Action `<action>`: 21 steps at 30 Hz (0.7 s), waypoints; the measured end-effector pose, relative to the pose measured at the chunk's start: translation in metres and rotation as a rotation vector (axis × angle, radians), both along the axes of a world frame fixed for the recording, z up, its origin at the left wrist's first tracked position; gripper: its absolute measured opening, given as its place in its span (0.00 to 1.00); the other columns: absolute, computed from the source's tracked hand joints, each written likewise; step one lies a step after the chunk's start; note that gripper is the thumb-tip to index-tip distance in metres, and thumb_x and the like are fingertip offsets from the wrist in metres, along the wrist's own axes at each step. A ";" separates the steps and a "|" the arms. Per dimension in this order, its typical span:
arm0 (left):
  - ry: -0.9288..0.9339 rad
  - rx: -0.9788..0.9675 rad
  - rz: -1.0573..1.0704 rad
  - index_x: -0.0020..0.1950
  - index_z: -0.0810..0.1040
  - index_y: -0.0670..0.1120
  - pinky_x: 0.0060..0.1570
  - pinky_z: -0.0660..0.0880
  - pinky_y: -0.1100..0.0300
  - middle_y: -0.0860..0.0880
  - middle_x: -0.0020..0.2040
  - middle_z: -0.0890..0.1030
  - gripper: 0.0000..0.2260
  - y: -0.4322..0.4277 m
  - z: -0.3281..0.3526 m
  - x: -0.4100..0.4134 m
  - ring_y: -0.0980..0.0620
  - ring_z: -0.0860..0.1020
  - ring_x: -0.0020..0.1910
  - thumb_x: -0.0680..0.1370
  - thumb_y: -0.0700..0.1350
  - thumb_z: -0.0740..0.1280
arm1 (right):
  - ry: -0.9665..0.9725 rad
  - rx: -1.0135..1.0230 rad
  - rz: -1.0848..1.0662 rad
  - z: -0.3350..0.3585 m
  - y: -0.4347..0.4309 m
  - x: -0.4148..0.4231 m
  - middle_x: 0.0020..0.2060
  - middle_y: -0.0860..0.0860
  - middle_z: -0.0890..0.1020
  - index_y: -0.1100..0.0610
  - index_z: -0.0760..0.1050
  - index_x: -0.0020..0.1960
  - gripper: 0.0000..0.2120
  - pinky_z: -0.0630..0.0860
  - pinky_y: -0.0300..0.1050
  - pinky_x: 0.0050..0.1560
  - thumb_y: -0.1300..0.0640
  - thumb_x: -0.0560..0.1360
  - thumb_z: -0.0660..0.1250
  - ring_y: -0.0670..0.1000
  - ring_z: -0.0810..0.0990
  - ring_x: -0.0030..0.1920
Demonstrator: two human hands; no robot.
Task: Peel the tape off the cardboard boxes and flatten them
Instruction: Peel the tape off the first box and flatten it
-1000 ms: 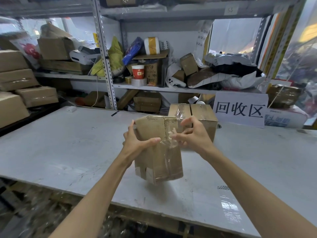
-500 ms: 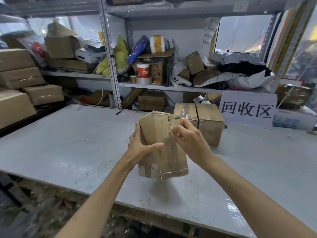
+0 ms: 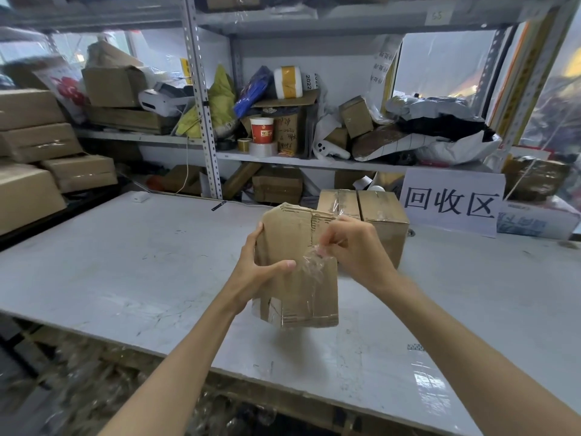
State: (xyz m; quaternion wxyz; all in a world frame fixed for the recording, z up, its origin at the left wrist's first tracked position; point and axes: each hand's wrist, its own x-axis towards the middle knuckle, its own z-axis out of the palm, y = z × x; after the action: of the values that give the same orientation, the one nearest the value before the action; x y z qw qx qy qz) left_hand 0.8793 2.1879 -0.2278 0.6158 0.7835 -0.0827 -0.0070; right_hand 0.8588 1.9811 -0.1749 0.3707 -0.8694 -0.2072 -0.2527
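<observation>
Small box held above the grey table, tape pinched loose.

The table [image 3: 132, 265] lies bare to the left, its near edge close to the person. The left hand [image 3: 257, 272] clasps the cardboard box [image 3: 298, 297] by its left side, thumb across the front, fingers hidden behind. The right hand [image 3: 355, 250] pinches crinkled clear tape [image 3: 309, 265], fingertips blurred. A second taped box [image 3: 377, 221] stands behind, partly covered.

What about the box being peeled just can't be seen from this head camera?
- Far side of the held box: faces away.
- Right hand's fingertips on the clear tape: hidden by crumpled tape.
- Second box on the table: front partly behind that hand.
</observation>
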 end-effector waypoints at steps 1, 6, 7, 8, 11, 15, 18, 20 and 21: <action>0.003 -0.003 0.014 0.78 0.51 0.62 0.65 0.73 0.44 0.51 0.75 0.61 0.55 -0.001 -0.001 -0.001 0.46 0.67 0.70 0.56 0.67 0.74 | -0.037 -0.031 0.009 -0.004 0.002 -0.001 0.38 0.51 0.80 0.62 0.81 0.40 0.03 0.80 0.48 0.44 0.68 0.69 0.74 0.49 0.80 0.39; 0.054 0.117 -0.001 0.76 0.38 0.68 0.66 0.71 0.43 0.47 0.75 0.59 0.57 -0.004 -0.006 0.002 0.43 0.66 0.70 0.58 0.70 0.73 | -0.088 -0.167 -0.034 -0.014 0.006 -0.011 0.43 0.53 0.79 0.62 0.84 0.45 0.11 0.79 0.44 0.43 0.58 0.65 0.79 0.51 0.78 0.41; 0.049 0.172 -0.006 0.75 0.36 0.68 0.67 0.70 0.42 0.48 0.75 0.57 0.58 -0.005 -0.006 0.002 0.42 0.65 0.71 0.58 0.69 0.73 | -0.122 -0.209 -0.074 -0.014 0.007 -0.013 0.42 0.53 0.79 0.62 0.84 0.44 0.10 0.79 0.46 0.41 0.58 0.65 0.79 0.51 0.78 0.40; 0.040 0.204 -0.006 0.75 0.35 0.68 0.67 0.70 0.42 0.48 0.75 0.57 0.59 -0.007 -0.006 0.003 0.42 0.65 0.71 0.58 0.68 0.74 | -0.143 -0.237 -0.105 -0.014 0.008 -0.014 0.41 0.53 0.79 0.61 0.84 0.44 0.09 0.79 0.48 0.40 0.58 0.67 0.78 0.52 0.78 0.39; 0.004 0.128 0.035 0.78 0.42 0.63 0.65 0.72 0.43 0.49 0.75 0.60 0.60 -0.010 -0.006 0.002 0.45 0.67 0.70 0.56 0.66 0.76 | -0.095 -0.267 -0.066 -0.011 0.011 -0.015 0.42 0.55 0.79 0.62 0.84 0.45 0.05 0.79 0.51 0.42 0.60 0.72 0.72 0.54 0.79 0.39; -0.007 0.051 0.073 0.78 0.50 0.60 0.66 0.72 0.43 0.50 0.76 0.60 0.56 -0.008 -0.010 0.001 0.46 0.66 0.71 0.56 0.64 0.77 | 0.076 -0.261 0.089 -0.008 0.011 -0.013 0.40 0.51 0.81 0.58 0.84 0.43 0.07 0.78 0.52 0.44 0.67 0.71 0.70 0.51 0.77 0.42; 0.016 0.029 0.023 0.78 0.50 0.63 0.66 0.72 0.43 0.52 0.76 0.59 0.56 -0.006 -0.011 0.000 0.46 0.65 0.72 0.56 0.64 0.77 | 0.060 -0.176 -0.048 -0.006 0.010 -0.009 0.38 0.47 0.83 0.52 0.84 0.45 0.07 0.76 0.46 0.43 0.57 0.67 0.77 0.47 0.73 0.45; 0.031 0.023 0.005 0.78 0.49 0.64 0.66 0.72 0.42 0.52 0.76 0.59 0.56 -0.004 -0.011 0.000 0.45 0.65 0.71 0.56 0.64 0.77 | 0.007 -0.071 -0.116 -0.008 0.009 -0.007 0.40 0.46 0.82 0.54 0.82 0.45 0.12 0.76 0.40 0.42 0.58 0.63 0.80 0.44 0.76 0.39; 0.034 0.023 -0.002 0.78 0.49 0.65 0.65 0.72 0.43 0.52 0.75 0.59 0.56 -0.003 -0.010 0.000 0.45 0.66 0.71 0.57 0.64 0.77 | -0.038 -0.060 -0.117 -0.009 0.011 -0.007 0.42 0.46 0.81 0.55 0.81 0.42 0.11 0.76 0.39 0.40 0.60 0.62 0.80 0.44 0.77 0.36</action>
State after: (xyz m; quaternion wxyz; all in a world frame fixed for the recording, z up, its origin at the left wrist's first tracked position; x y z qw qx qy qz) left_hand 0.8792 2.1847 -0.2381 0.6081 0.7902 -0.0729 -0.0222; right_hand 0.8516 1.9919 -0.1836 0.3250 -0.8858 -0.1705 -0.2839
